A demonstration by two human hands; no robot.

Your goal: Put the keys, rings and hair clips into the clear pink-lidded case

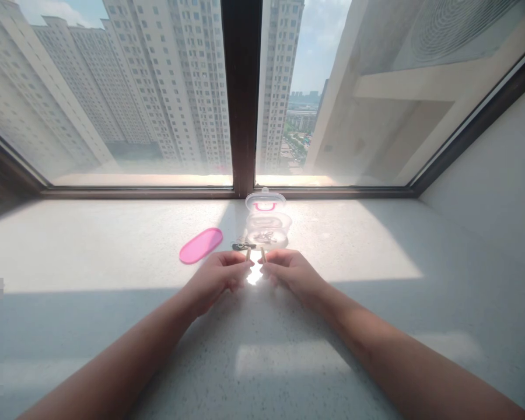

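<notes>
Two slim pieces (263, 255) (likely light and stiff, best held low) point upward, one in the left hand (223, 273), one in the right hand (289, 271), a pinch closed on each; just beyond sits a clear box (268, 224).

- A wide, pale sill (91, 245) with fine dark speckles filled the lower part of the view.
- A dark brown window frame (135, 193) ran along its far edge, and a thick upright post (244, 99) divided the glass.
- Beyond the left side rose tall, pale apartment towers (170, 76) with rows of small windows.
- Right of the post, trees (295, 137) and low buildings showed far below, under blue sky (324, 46) with white cloud.
- Farther right, a beige outside wall (354, 128) stood beneath a round, ridged grille (450, 26).
- A plain white wall (494, 157) met the sill indoors.
- Sunlight crossed the sill in bright bands between greyish shadows.
</notes>
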